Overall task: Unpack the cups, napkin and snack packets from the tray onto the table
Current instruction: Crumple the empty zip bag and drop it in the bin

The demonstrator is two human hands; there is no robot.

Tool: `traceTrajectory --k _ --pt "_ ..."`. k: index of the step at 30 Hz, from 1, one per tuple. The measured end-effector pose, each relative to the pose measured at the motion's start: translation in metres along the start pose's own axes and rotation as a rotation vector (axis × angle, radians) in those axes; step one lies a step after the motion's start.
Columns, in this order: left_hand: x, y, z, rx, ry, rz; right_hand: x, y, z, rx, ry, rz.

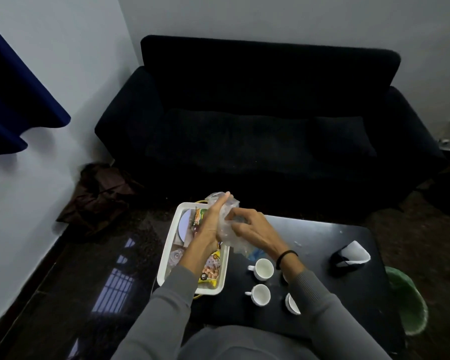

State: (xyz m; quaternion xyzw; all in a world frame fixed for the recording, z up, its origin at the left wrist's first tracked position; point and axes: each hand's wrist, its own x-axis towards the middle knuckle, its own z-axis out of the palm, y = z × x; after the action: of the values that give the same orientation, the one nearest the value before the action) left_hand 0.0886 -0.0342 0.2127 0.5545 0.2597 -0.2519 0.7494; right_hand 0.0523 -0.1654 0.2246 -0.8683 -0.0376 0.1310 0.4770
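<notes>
Both arms in grey sleeves reach out over the far end of the white tray. The left hand stands upright and grips a crinkly clear plastic bag, and the right hand lies flatter, its curled fingers pinching the same bag. A shiny yellow snack packet lies in the smooth tray, and two round white cups sit near it on the black table.

Tray: white. Desk: glossy black. Cups: plain white. Snack packet: yellow with a black label (printed food picture in orange-brown tones). Wrapper: clear, colourless. Sleeves: grey. Wristband: black. Sofa: black. Curtain: dark blue. Bin liner: green.
</notes>
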Motion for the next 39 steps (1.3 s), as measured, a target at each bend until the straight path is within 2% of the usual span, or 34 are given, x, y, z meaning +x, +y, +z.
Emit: traceTrajectory --k 3,7,11,15,17,19,24,26,31,33,39 --pt "0.004 -0.004 -0.011 0.101 -0.032 -0.071 -0.001 -0.007 0.000 -0.030 -0.016 -0.054" --pt "0.008 0.000 -0.012 0.070 -0.002 -0.042 -0.006 -0.013 0.012 -0.064 0.143 -0.093" --pt "0.017 0.009 -0.014 -0.044 0.022 -0.058 -0.009 -0.013 0.019 -0.177 0.368 -0.025" --pt "0.030 0.008 -0.020 -0.166 0.188 -0.070 -0.017 -0.009 0.006 -0.024 0.482 0.143" --pt "0.032 0.010 -0.013 -0.200 0.255 -0.036 -0.023 -0.012 0.008 0.007 0.516 0.108" --pt "0.033 0.011 -0.001 -0.233 0.253 -0.021 -0.026 -0.016 0.013 -0.037 0.531 0.065" --pt "0.032 0.005 0.024 -0.227 0.292 -0.057 -0.021 -0.030 0.025 0.006 0.440 0.162" --pt "0.030 0.003 0.032 -0.183 0.245 -0.102 -0.018 -0.029 0.019 0.048 0.445 0.182" --pt "0.022 0.005 0.061 -0.242 -0.102 -0.136 -0.013 -0.015 -0.004 0.141 0.481 0.219" --pt "0.024 0.001 0.073 -0.251 -0.138 -0.158 -0.015 -0.008 -0.012 0.179 0.509 0.232" --pt "0.016 -0.022 0.129 0.027 -0.107 -0.177 -0.044 0.030 -0.053 0.161 0.611 0.232"
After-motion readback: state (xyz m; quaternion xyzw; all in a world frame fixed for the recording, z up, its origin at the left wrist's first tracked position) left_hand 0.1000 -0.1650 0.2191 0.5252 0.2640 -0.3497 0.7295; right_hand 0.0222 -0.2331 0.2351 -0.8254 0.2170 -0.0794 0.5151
